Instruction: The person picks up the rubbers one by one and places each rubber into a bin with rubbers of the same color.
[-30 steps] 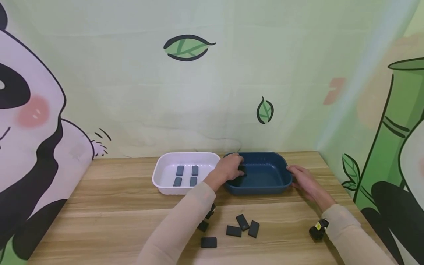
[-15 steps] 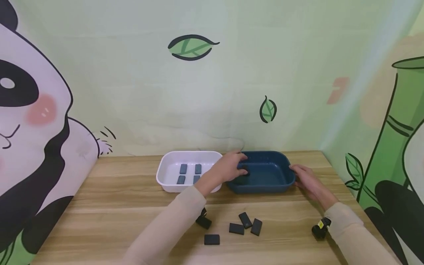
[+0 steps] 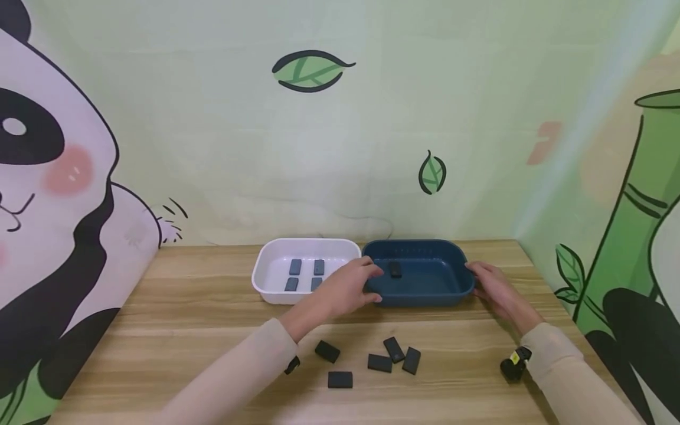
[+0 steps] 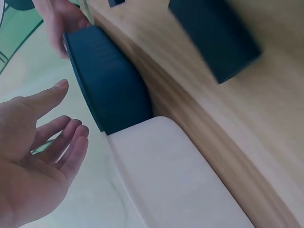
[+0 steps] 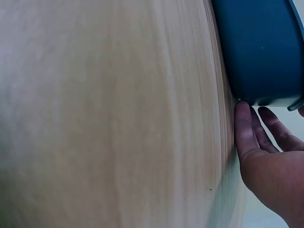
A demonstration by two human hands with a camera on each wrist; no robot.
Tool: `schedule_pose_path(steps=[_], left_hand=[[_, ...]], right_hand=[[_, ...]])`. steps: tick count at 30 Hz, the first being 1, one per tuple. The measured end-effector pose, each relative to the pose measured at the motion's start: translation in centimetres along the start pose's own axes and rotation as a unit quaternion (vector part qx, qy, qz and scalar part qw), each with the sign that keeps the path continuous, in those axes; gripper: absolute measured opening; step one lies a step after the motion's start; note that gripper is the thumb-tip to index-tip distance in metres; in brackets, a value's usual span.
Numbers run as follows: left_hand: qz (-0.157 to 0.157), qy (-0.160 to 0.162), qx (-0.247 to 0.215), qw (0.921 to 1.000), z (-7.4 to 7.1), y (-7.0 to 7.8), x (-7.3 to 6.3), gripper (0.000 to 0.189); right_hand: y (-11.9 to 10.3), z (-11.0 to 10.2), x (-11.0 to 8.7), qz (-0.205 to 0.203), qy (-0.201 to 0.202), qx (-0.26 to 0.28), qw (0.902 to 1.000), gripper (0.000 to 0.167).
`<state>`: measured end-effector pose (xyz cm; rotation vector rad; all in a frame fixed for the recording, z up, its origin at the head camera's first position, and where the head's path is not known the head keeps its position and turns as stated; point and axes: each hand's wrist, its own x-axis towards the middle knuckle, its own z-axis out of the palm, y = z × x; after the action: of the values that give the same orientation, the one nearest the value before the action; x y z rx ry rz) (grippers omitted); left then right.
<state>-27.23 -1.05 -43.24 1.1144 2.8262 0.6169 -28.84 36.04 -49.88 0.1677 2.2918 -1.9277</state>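
My left hand (image 3: 345, 287) hovers at the left end of the dark blue tray (image 3: 425, 300), thumb and fingers spread apart with nothing between them. In the left wrist view, this left hand (image 4: 35, 156) shows its loosely bent fingers near the white tray's end. Inside the blue tray lies one black domino-like block (image 3: 395, 270). My right hand (image 3: 494, 289) holds the blue tray's right end; in the right wrist view its fingertips (image 5: 242, 107) meet the outer wall low down, thumb by the rim. Several grey-blue blocks (image 3: 295, 267) lie in rows within the white tray (image 3: 257, 277).
Several black blocks (image 3: 340, 379) lie scattered on the wooden table (image 3: 202, 307) in front of the trays. The two trays stand side by side near the back wall (image 3: 223, 147), which carries a panda and leaf print.
My left hand has let go of the black block inside the blue tray and drawn back left toward the near rim. My right hand stays at the tray's right end.
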Motion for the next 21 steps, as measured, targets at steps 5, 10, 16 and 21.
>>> schedule_pose_path(steps=[5,10,16,21], left_hand=[[0.004,-0.012,-0.011,0.9999,0.0,0.9,-1.5,0.045],[0.009,-0.031,-0.001,0.9995,0.7,2.2,-2.5,0.039],[0.006,-0.058,0.014,0.9982,2.4,3.4,-3.8,0.038],[0.001,-0.076,0.016,0.9970,3.9,3.9,-4.3,0.042]], right_hand=[[0.0,-0.1,0.0,0.004,-0.003,-0.012,0.9999,0.052],[0.0,-0.2,0.0,0.002,-0.004,-0.011,0.9999,0.050],[0.1,-0.2,0.1,0.001,-0.006,-0.004,1.0000,0.039],[0.1,-0.1,0.1,-0.001,-0.002,-0.004,1.0000,0.040]])
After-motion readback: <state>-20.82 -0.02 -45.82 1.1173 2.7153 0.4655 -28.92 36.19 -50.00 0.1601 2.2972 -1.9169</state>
